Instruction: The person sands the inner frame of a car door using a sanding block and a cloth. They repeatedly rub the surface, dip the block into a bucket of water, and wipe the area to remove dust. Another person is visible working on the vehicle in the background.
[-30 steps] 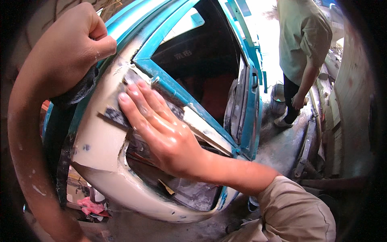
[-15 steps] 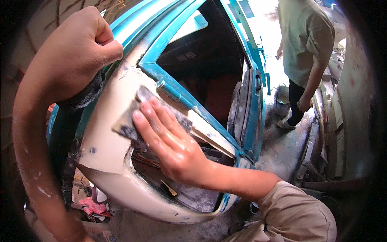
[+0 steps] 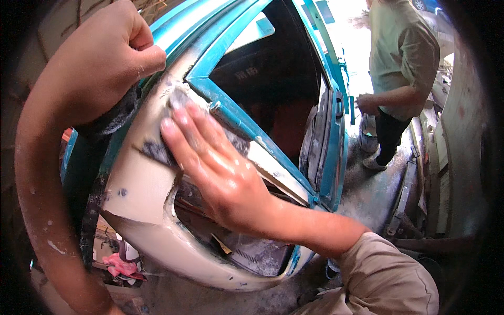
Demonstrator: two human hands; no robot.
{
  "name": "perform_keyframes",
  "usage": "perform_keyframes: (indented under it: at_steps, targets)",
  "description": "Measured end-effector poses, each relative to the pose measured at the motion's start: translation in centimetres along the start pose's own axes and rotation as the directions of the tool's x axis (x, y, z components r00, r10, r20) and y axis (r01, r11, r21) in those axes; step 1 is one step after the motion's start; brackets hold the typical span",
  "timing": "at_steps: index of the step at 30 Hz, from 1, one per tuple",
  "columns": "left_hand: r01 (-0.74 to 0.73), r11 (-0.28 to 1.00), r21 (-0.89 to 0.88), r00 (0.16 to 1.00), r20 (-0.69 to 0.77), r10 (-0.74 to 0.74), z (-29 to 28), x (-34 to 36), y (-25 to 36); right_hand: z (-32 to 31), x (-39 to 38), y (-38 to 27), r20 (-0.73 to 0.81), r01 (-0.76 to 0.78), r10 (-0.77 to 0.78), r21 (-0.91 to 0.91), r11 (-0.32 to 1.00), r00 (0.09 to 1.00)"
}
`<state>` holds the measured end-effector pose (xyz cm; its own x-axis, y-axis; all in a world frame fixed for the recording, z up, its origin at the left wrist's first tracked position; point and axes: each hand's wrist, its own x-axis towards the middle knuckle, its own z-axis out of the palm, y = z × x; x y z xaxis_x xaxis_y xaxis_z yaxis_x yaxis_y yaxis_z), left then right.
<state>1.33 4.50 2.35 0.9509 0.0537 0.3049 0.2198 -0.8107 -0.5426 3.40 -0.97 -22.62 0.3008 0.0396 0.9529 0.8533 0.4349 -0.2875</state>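
Note:
My right hand [image 3: 215,163] lies with its fingers stretched and together on a dark, speckled sheet of sandpaper [image 3: 156,152], pressing it against the cream-coated panel [image 3: 147,184] of a teal vehicle body. Sandpaper edges show on both sides of the fingers. The panel lies below the window frame, above an oval opening [image 3: 247,257]. My left hand [image 3: 113,50] is closed at the upper left, beside the pillar; whatever its fingers hold, if anything, is hidden. Dark, fuzzy material [image 3: 115,115] shows below that wrist, against the body.
A co-worker [image 3: 401,63] stands at the upper right, beside a bucket [image 3: 368,131]. Long strips [image 3: 404,189] lie along the right wall. The teal door [image 3: 333,152] is at the body's far side. A pink crumpled thing [image 3: 119,265] lies at the lower left.
My right hand and the sandpaper have slid slightly left and up the panel. The left hand shifts a little upward in view. The co-worker's forearm has bent upward.

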Motion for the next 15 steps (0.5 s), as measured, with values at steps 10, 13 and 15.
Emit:
perform_keyframes:
  at_steps: [10,13,15]
  targets:
    - [-0.036,0.999,0.033,0.997,0.067,0.034,-0.1,0.3,-0.7,0.8,-0.5,-0.2,-0.011,0.026,-0.026,-0.022,0.999,1.0]
    - [-0.012,1.0,0.025,0.991,0.136,0.009,-0.7,0.7,-0.3,1.4,-0.7,-1.6,-0.039,-0.034,0.033,-0.035,0.999,0.999]
    - [-0.013,1.0,-0.007,0.994,0.106,0.014,-1.0,-0.2,0.0,1.6,-2.7,-4.1,0.028,-0.005,0.006,-0.005,1.0,1.0]
